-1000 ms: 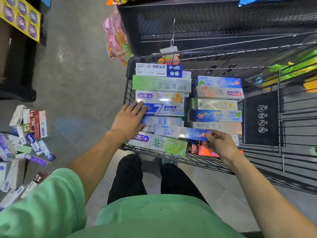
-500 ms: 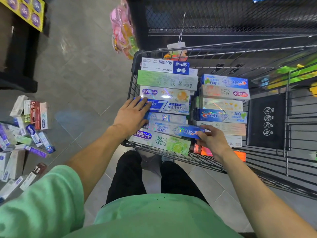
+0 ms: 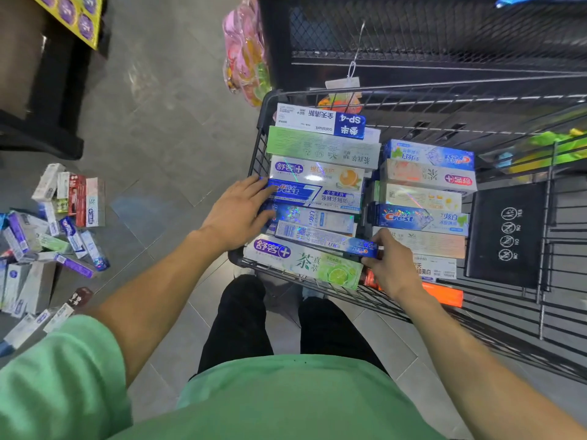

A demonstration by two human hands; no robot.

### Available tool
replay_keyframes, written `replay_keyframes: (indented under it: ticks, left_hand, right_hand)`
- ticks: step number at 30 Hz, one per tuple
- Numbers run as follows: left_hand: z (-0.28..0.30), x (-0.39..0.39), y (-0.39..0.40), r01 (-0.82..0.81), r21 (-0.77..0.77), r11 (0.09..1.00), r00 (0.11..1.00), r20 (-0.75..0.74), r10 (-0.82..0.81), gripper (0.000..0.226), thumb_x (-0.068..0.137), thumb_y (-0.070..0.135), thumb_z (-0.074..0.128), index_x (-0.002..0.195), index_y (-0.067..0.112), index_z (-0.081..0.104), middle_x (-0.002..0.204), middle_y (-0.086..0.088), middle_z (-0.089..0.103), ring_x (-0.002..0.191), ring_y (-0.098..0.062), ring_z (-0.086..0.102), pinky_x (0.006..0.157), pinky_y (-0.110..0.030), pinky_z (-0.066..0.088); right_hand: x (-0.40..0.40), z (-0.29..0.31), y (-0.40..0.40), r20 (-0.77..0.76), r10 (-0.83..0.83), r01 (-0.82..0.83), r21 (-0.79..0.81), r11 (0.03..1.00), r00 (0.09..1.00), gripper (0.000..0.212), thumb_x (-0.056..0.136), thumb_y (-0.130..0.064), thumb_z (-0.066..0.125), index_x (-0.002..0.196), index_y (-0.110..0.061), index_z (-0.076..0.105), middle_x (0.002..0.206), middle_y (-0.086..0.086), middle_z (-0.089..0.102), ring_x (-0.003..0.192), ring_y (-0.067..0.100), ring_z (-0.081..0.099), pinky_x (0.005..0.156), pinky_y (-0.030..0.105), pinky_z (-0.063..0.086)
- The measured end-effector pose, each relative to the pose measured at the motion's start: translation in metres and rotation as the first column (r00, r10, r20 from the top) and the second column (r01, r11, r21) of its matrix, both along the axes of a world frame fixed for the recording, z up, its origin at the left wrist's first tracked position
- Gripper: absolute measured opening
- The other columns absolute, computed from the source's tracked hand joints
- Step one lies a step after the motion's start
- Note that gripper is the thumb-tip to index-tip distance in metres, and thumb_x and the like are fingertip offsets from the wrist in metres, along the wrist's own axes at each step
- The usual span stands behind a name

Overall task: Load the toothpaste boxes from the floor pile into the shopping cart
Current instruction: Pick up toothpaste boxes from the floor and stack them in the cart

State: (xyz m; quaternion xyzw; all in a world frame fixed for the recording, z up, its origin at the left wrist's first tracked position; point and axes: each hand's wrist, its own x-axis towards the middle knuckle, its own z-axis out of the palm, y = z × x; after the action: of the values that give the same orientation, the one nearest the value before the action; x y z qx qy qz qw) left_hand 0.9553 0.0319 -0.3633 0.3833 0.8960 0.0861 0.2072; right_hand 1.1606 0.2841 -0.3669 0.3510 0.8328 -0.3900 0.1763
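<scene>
A black wire shopping cart (image 3: 508, 315) stands in front of me, holding two rows of stacked toothpaste boxes (image 3: 317, 173). My left hand (image 3: 236, 211) rests with straight fingers on the left ends of the blue boxes in the left row. A shiny blue holographic toothpaste box (image 3: 320, 238) lies across that row, and my right hand (image 3: 392, 265) pinches its right end. Several more toothpaste boxes lie in a loose pile (image 3: 47, 239) on the grey floor at the left.
A black mesh rack (image 3: 428, 36) stands behind the cart, with pink packets (image 3: 246, 58) hanging on its left. A dark shelf unit with a yellow sign (image 3: 73, 14) sits at top left. A black sign panel (image 3: 505, 233) lies inside the cart on the right.
The holographic box has slid left and down into the left row, my right hand moving with it. My left hand has stayed on the box ends. The view has shifted slightly.
</scene>
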Motion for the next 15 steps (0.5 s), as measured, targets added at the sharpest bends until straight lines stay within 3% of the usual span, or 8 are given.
replay_keyframes:
  ticks: [3,6,9,15]
  left_hand:
    - [-0.003,0.012,-0.009,-0.003,-0.002,1.0,0.999,0.038,0.003,0.074,0.1,0.059,0.047,0.157,0.013,0.035,0.164,-0.009,0.03,0.155,-0.025,0.016,0.124,-0.036,0.013]
    - [-0.008,0.019,-0.011,-0.018,-0.03,0.999,0.998,0.053,0.02,0.079,0.098,0.059,0.05,0.159,0.014,0.028,0.167,-0.006,0.021,0.156,-0.021,0.005,0.122,-0.03,0.005]
    - [-0.007,0.018,-0.01,-0.017,-0.05,0.999,0.998,0.057,0.02,0.08,0.098,0.058,0.051,0.16,0.016,0.025,0.168,-0.005,0.016,0.157,-0.021,0.003,0.124,-0.034,0.006]
    - [-0.007,0.016,-0.012,-0.036,-0.062,0.997,0.995,0.095,0.042,0.081,0.098,0.056,0.052,0.161,0.016,0.02,0.169,-0.004,0.013,0.156,-0.018,0.0,0.126,-0.035,0.009]
  right_hand:
    - [-0.006,-0.001,-0.008,-0.001,0.069,-0.069,0.045,0.997,0.998,0.027,0.086,0.003,0.069,0.102,-0.008,0.051,0.093,0.012,0.063,0.08,0.033,0.059,0.062,0.033,0.035]
    - [-0.007,-0.004,-0.017,-0.011,0.086,-0.086,-0.031,0.996,0.996,0.025,0.088,-0.009,0.072,0.105,-0.008,0.053,0.098,0.011,0.065,0.085,0.029,0.057,0.065,0.032,0.031]
    - [-0.007,-0.005,-0.023,0.006,0.094,-0.093,-0.078,0.993,0.996,0.029,0.096,-0.024,0.067,0.118,-0.009,0.055,0.11,0.01,0.063,0.091,0.023,0.054,0.071,0.028,0.033]
    - [-0.026,-0.005,-0.028,0.018,-0.072,0.073,-0.131,0.989,0.997,0.032,0.1,-0.019,0.061,0.127,-0.01,0.047,0.123,0.015,0.062,0.097,0.024,0.054,0.08,0.029,0.04]
